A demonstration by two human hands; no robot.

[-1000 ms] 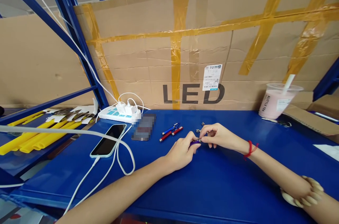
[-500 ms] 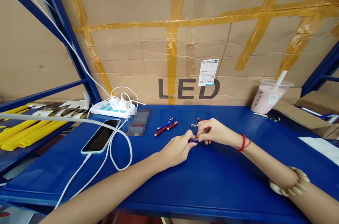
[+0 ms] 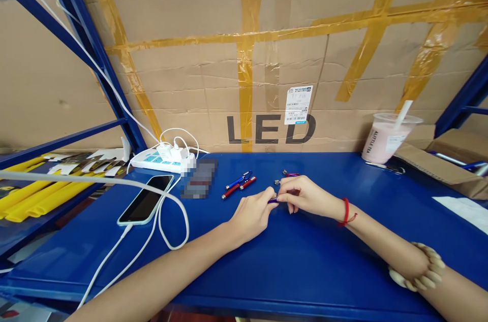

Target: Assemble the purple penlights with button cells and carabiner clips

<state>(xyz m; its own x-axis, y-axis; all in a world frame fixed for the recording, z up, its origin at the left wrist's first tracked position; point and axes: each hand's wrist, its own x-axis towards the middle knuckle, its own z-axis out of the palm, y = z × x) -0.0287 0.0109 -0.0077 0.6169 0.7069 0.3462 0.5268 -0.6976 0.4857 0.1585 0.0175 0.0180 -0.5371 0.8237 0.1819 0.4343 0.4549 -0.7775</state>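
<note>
My left hand (image 3: 251,216) is closed around a slim, shiny purple tube (image 3: 272,200), much of it hidden by the fingers. At the tube's right end, the thumb and fingertips of my right hand (image 3: 310,197) are pinched together. Whether they grip the tube's tip or a small part on it is too small to tell. Left of and beyond my hands lie two red metal tubes (image 3: 231,191) and a blue tube (image 3: 234,181) with a clip. Just behind my right hand are a small silvery metal piece (image 3: 277,182) and a dark red tube (image 3: 292,174), partly covered.
A phone (image 3: 147,200) with white cables lies at left, near a white power strip (image 3: 152,159) with chargers. A pink drink cup (image 3: 387,140) with a straw stands at back right. A large cardboard box (image 3: 190,88) closes off the back of the blue table (image 3: 305,266).
Both hands have shifted slightly left together with the purple tube. More of the dark red tube now shows behind my right hand. The view has tilted a little.
</note>
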